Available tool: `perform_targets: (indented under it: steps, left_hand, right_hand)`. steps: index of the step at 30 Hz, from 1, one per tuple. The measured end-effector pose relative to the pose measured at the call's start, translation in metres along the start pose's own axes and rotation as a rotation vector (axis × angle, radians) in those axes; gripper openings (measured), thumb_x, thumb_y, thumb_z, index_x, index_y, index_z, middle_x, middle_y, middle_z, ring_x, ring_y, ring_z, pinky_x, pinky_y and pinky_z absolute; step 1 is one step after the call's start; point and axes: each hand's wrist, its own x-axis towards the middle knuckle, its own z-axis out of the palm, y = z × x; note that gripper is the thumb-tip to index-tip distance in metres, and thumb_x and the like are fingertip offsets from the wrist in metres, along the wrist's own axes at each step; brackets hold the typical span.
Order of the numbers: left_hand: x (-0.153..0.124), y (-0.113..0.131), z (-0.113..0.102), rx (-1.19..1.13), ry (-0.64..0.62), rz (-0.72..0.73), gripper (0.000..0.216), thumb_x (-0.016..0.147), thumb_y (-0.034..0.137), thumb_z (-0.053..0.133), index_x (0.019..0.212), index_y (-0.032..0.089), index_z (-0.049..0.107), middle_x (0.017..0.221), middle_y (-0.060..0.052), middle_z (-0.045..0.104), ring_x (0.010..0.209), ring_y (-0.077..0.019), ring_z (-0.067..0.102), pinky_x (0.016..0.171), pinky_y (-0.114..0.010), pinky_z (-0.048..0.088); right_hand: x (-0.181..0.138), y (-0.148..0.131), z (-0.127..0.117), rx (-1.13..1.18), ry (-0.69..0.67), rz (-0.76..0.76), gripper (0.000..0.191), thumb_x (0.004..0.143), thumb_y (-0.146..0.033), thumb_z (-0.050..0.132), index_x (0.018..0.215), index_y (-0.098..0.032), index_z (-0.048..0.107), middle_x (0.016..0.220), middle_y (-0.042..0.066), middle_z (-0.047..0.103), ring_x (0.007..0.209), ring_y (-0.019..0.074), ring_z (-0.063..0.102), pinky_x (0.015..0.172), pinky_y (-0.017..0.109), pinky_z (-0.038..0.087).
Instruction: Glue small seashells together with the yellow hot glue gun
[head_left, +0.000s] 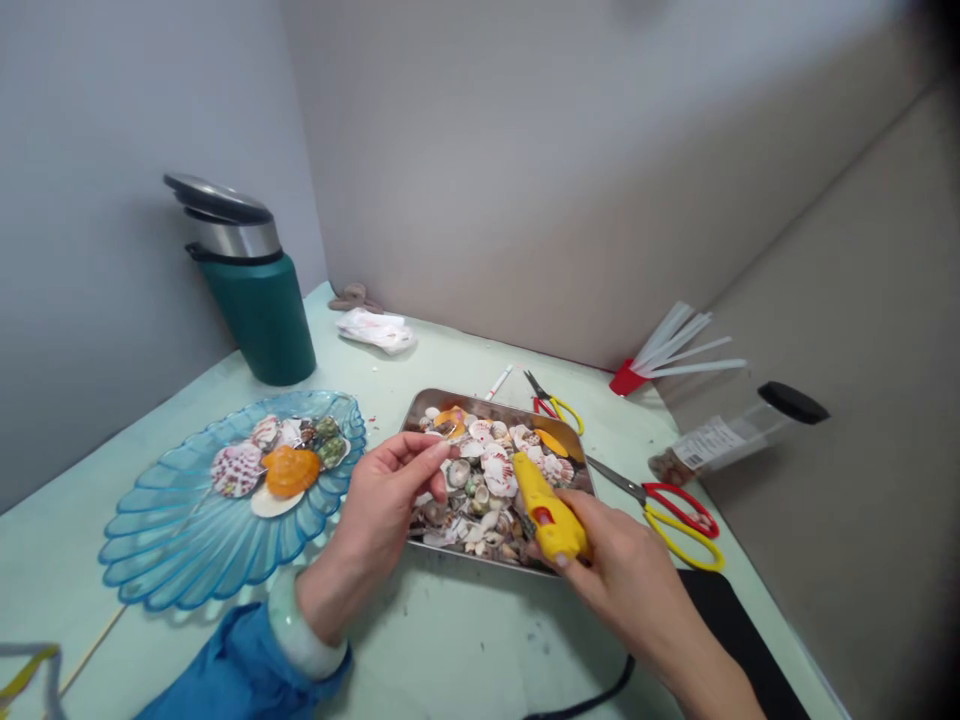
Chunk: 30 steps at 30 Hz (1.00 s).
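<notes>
My right hand (622, 550) is wrapped round a yellow hot glue gun (551, 520), its nozzle pointing up and left over the tray. Thumb and fingers of my left hand (390, 490) are pinched together above the tray's left side; whatever they hold is too small to make out. Below both hands lies a metal tray (487, 563) full of mixed seashells, among them a white and reddish scallop shell (499, 470). Left of my left hand, a blue shell-shaped dish (180, 550) carries several shells, including an orange scallop shell (290, 470) and a purple-speckled one (237, 469).
A green bottle (259, 310) stands at the back left near white tissue (375, 330). Large scissors (675, 510), small scissors (551, 400) and a marker (499, 382) lie around the tray. Glue sticks (675, 340) in a red cup and a clear jar (720, 440) are at right.
</notes>
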Motion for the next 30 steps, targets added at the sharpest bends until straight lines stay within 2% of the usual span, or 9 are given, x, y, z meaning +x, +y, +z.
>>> perform_targets:
  steps: [3,7,10,12,15,19,22,26,30]
  left_hand:
    - [0.001,0.001,-0.001,-0.027,-0.001,0.023,0.017,0.068,0.025,0.077,0.076,0.013,0.067,0.048,0.004,0.061,0.045,-0.0051,0.051,0.051,-0.015,0.038]
    - [0.001,0.002,-0.002,-0.047,-0.002,0.044,0.017,0.068,0.025,0.077,0.077,0.013,0.067,0.048,0.004,0.061,0.044,-0.0048,0.051,0.05,-0.015,0.038]
    - [0.001,0.002,-0.003,-0.06,-0.001,0.061,0.018,0.069,0.025,0.076,0.078,0.013,0.067,0.047,0.005,0.06,0.044,-0.0051,0.051,0.05,-0.015,0.038]
    - [0.002,0.001,-0.002,-0.069,0.002,0.069,0.018,0.069,0.025,0.076,0.078,0.013,0.067,0.047,0.005,0.059,0.045,-0.005,0.051,0.051,-0.015,0.038]
    - [0.002,0.001,-0.002,-0.083,0.007,0.08,0.018,0.07,0.024,0.075,0.08,0.013,0.066,0.048,0.005,0.059,0.046,-0.0053,0.051,0.052,-0.015,0.039]
    - [0.001,0.001,-0.004,-0.093,0.008,0.092,0.018,0.072,0.025,0.074,0.081,0.013,0.065,0.049,0.005,0.059,0.047,-0.0062,0.051,0.052,-0.016,0.039]
    - [0.001,0.001,-0.004,-0.093,0.009,0.094,0.017,0.072,0.025,0.074,0.081,0.013,0.065,0.049,0.005,0.059,0.047,-0.0062,0.051,0.051,-0.016,0.039]
    - [0.002,0.001,-0.004,-0.089,0.01,0.096,0.016,0.072,0.025,0.074,0.08,0.013,0.066,0.047,0.005,0.058,0.046,-0.0058,0.051,0.05,-0.016,0.039]
    - [0.0,0.002,-0.003,-0.093,0.011,0.091,0.015,0.073,0.024,0.074,0.08,0.013,0.066,0.052,0.004,0.062,0.046,-0.0048,0.052,0.051,-0.015,0.04]
  right_hand:
    - [0.003,-0.003,-0.002,-0.101,-0.102,0.011,0.04,0.083,-0.034,0.065,0.12,-0.02,0.055,0.107,0.012,0.068,0.087,0.03,0.065,0.074,0.044,0.05]
    - [0.008,-0.005,-0.02,-0.169,-0.174,-0.007,0.029,0.085,-0.037,0.064,0.109,-0.021,0.062,0.099,0.01,0.065,0.089,0.0298,0.063,0.076,0.046,0.049]
    - [0.018,-0.015,-0.035,-0.139,-0.112,-0.06,0.023,0.089,-0.037,0.059,0.107,-0.022,0.063,0.1,0.01,0.064,0.095,0.0282,0.06,0.079,0.043,0.048]
    - [0.03,-0.029,-0.038,-0.137,-0.081,-0.118,0.018,0.091,-0.032,0.058,0.102,-0.021,0.065,0.096,0.008,0.063,0.09,0.0252,0.059,0.078,0.04,0.047]
    - [0.055,-0.051,-0.031,-0.156,-0.178,-0.285,0.012,0.091,-0.025,0.057,0.098,-0.021,0.066,0.096,0.007,0.063,0.09,0.0231,0.059,0.076,0.035,0.046]
    - [0.09,-0.062,-0.007,-0.224,-0.224,-0.398,0.023,0.086,-0.01,0.057,0.105,-0.02,0.064,0.106,0.01,0.061,0.097,0.0247,0.058,0.079,0.036,0.044]
    - [0.105,-0.06,0.01,-0.218,-0.268,-0.456,0.02,0.087,-0.015,0.058,0.106,-0.019,0.064,0.109,0.012,0.062,0.104,0.0272,0.057,0.085,0.039,0.043]
    - [0.109,-0.059,0.017,-0.183,-0.28,-0.438,0.017,0.088,-0.012,0.055,0.102,-0.016,0.064,0.104,0.014,0.065,0.102,0.0276,0.059,0.087,0.04,0.042]
    - [0.098,-0.061,0.003,-0.079,-0.23,-0.34,0.013,0.089,-0.013,0.052,0.1,-0.012,0.058,0.093,0.013,0.067,0.085,0.0245,0.063,0.074,0.035,0.047]
